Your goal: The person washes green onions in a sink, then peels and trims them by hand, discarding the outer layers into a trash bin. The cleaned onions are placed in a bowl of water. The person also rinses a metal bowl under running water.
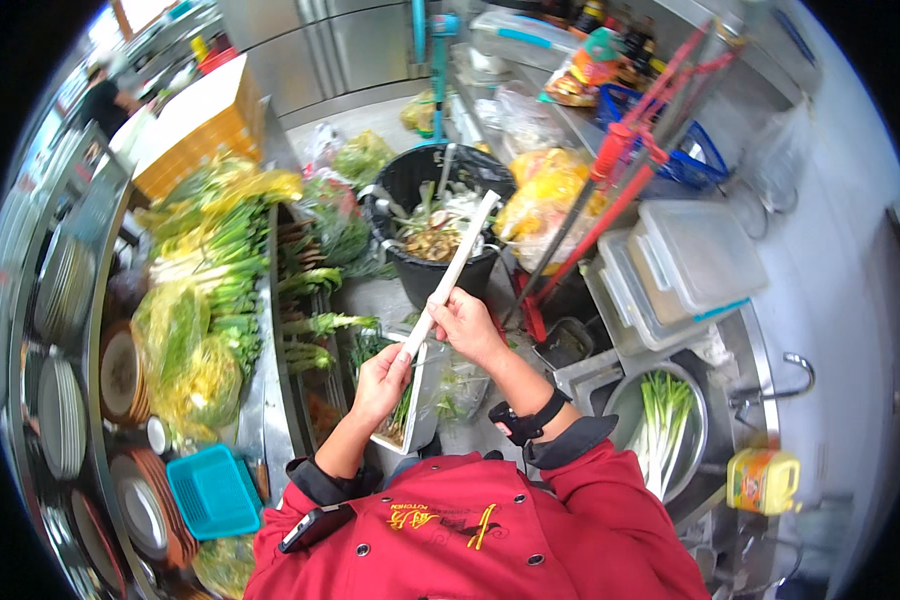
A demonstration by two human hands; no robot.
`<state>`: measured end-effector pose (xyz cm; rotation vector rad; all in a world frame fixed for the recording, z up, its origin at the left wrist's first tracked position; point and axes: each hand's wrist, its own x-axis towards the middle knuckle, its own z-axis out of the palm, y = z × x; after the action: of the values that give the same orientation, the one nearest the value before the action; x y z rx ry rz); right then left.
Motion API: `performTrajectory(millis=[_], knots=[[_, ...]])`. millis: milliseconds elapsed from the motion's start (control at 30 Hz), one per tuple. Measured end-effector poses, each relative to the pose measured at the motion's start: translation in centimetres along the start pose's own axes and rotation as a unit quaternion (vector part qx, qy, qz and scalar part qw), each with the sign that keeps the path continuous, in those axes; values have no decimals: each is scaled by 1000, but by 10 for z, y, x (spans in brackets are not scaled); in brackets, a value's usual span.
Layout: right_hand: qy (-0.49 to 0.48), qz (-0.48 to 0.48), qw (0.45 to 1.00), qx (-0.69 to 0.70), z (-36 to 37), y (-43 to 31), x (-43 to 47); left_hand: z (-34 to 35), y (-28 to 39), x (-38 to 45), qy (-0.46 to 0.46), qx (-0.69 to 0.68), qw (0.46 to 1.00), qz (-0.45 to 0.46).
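Note:
A long white leek or scallion stalk point(461, 259) slants up and to the right between my two hands. My left hand point(382, 379) grips its lower end, while my right hand point(461, 319) pinches it a little higher up. Beyond its upper tip stands a black waste bin point(442, 277) lined with a bag and holding vegetable scraps. Below my hands is a white rectangular container point(422, 397) with green stalks in it. Trimmed scallions point(661, 427) lie in a round metal bowl point(699, 450) at the right.
Bunched green vegetables point(225, 262) and a turquoise basket point(214, 491) sit on the left steel counter. Red-handled tools point(622, 161) lean beside the bin. Lidded plastic boxes point(701, 255), a faucet point(776, 390) and a yellow jug point(761, 481) are at the right. A person point(105, 101) is at the far upper left.

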<state>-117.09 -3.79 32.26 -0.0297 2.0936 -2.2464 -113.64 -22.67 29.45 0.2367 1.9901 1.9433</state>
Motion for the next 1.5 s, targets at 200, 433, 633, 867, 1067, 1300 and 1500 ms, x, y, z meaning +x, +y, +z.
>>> performTrajectory(millis=[200,433,633,867,1067,1300,1500], knots=[[79,2,997,7,-64,-15,-55,54,21,17,-140,-71,985,-70],[243,33,968,57,-113,-7,-122,125,16,23,-193,190,959,89],[357,40,926,115,-145,0,-179,187,27,14,-263,278,908,171],[413,-35,890,188,-177,-1,-240,248,33,7,-403,24,907,-125],[439,-23,892,103,-198,-1,-271,291,28,0,-419,28,898,-134],[423,-29,891,163,-219,4,-300,322,34,-7,-440,18,878,-187],[438,-27,876,200,-229,10,-319,343,33,-14,-475,62,861,-170]])
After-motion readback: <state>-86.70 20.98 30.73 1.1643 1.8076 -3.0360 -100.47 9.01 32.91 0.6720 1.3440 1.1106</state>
